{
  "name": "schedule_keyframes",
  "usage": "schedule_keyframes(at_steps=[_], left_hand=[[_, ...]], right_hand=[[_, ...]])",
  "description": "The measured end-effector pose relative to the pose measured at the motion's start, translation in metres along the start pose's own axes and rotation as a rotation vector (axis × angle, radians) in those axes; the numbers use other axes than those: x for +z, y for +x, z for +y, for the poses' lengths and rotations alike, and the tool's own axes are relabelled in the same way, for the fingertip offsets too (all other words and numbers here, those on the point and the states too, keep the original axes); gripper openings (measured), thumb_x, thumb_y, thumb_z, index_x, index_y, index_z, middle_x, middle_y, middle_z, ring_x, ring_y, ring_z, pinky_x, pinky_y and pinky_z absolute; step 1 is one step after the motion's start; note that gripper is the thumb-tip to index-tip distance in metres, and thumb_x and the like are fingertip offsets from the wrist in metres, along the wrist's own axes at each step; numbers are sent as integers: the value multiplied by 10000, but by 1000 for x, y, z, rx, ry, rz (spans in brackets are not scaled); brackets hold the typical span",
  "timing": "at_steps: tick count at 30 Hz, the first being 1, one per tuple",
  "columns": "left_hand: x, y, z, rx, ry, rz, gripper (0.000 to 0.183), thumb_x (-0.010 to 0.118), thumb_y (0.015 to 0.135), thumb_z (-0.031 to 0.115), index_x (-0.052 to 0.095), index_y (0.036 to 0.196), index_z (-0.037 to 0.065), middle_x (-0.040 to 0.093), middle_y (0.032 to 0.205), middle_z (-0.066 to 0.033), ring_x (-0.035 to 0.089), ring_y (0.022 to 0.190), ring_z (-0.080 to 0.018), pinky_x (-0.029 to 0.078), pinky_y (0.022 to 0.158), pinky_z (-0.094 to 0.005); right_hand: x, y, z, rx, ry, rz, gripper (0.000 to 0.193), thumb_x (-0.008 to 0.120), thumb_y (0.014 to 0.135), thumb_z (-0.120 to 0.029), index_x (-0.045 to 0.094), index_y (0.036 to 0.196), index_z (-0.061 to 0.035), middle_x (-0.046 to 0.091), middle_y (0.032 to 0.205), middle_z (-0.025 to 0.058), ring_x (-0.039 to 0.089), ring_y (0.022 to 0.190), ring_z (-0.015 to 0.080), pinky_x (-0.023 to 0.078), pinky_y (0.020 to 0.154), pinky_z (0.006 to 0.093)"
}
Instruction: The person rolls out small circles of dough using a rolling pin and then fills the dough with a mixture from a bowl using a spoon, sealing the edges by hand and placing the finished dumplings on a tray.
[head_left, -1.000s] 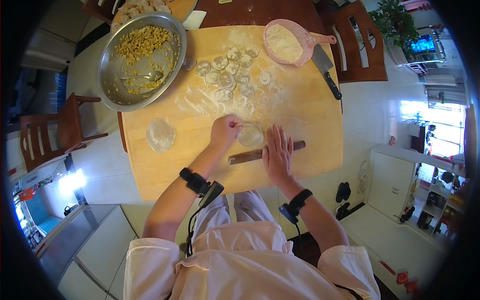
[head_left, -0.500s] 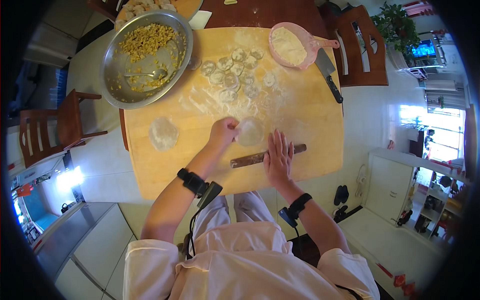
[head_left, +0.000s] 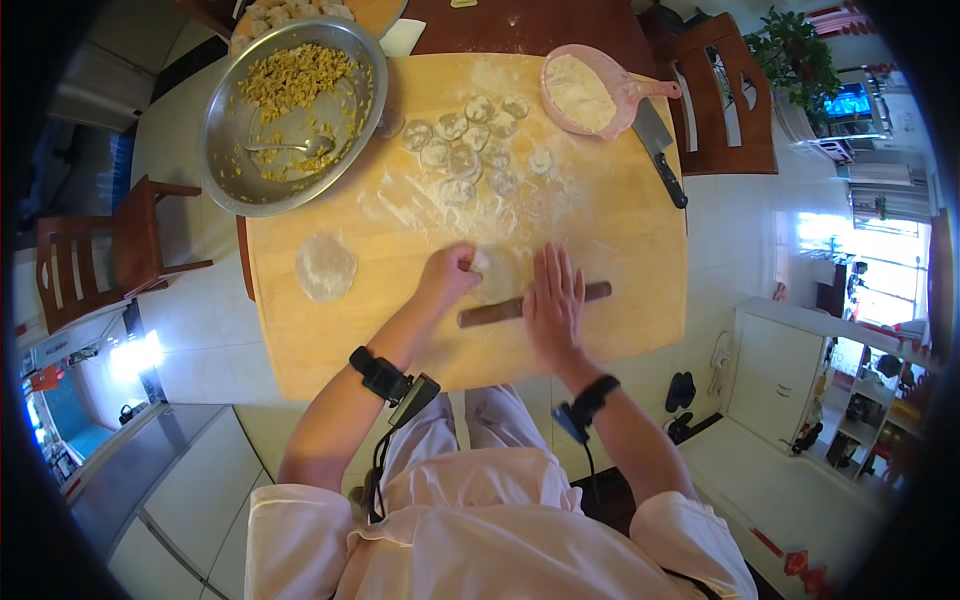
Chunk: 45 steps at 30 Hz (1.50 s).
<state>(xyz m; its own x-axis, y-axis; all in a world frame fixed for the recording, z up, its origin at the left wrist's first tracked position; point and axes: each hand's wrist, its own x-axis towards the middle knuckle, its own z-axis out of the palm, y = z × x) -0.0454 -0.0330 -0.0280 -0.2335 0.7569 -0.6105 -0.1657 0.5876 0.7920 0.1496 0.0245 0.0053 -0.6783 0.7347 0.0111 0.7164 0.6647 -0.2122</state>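
Note:
A thin round dough wrapper (head_left: pixel 497 276) lies in front of me on the floured wooden board (head_left: pixel 400 350). My left hand (head_left: pixel 449 275) pinches its left edge between thumb and fingers. Across the near edge of the wrapper runs a dark wooden rolling pin (head_left: pixel 490 314). My right hand (head_left: pixel 555 300) rests flat on the pin, fingers stretched out and pointing away from me. Another rolled wrapper (head_left: pixel 326 268) lies by itself at the board's left. Several small floured dough discs (head_left: pixel 464 160) are grouped farther back, with loose flour around them.
A large metal bowl (head_left: pixel 222 150) with crumbly yellow filling (head_left: pixel 290 80) and a spoon (head_left: pixel 300 146) stands back left. At the back right are a pink handled bowl (head_left: pixel 625 100) of flour and a cleaver (head_left: pixel 656 150). Wooden chairs (head_left: pixel 150 235) flank the table.
The rolling pin and my right palm have shifted slightly away from me, onto the wrapper's near edge. My left hand still pinches the wrapper, a little lower than before.

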Motion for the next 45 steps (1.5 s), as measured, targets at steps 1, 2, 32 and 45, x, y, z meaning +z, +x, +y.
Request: schedule_keyframes(at_steps=[1, 2, 32, 45], left_hand=[[3, -2, 2, 199, 242, -8, 271, 697, 754, 47, 680, 1025, 44, 678, 770, -83, 640, 677, -173, 501, 605, -340], [8, -1, 6, 318, 424, 99, 269, 691, 750, 70, 687, 1019, 58, 681, 784, -105, 650, 702, -218, 507, 624, -369], [16, 17, 20, 467, 622, 341, 106, 684, 762, 135, 702, 860, 99, 679, 769, -134, 664, 756, -315, 516, 659, -419], [15, 4, 14, 352, 469, 306, 238, 692, 790, 137, 690, 1015, 58, 690, 850, -137, 669, 759, -285, 512, 642, -404]], right_hand=[[8, 20, 2, 13, 12, -2, 573, 492, 935, -203, 369, 1466, -26, 300, 1559, 190, 308, 1430, 368, 235, 1129, 573], [19, 47, 5, 24, 24, 46, 576, 496, 935, -201, 366, 1467, -25, 297, 1561, 188, 305, 1431, 366, 234, 1133, 569], [27, 95, -3, 68, 44, 77, 602, 503, 930, -213, 343, 1483, -33, 277, 1571, 177, 297, 1430, 377, 237, 1134, 573], [40, 84, 2, -6, 20, 128, 587, 471, 957, -235, 324, 1486, -28, 293, 1561, 185, 288, 1441, 358, 241, 1137, 555]])
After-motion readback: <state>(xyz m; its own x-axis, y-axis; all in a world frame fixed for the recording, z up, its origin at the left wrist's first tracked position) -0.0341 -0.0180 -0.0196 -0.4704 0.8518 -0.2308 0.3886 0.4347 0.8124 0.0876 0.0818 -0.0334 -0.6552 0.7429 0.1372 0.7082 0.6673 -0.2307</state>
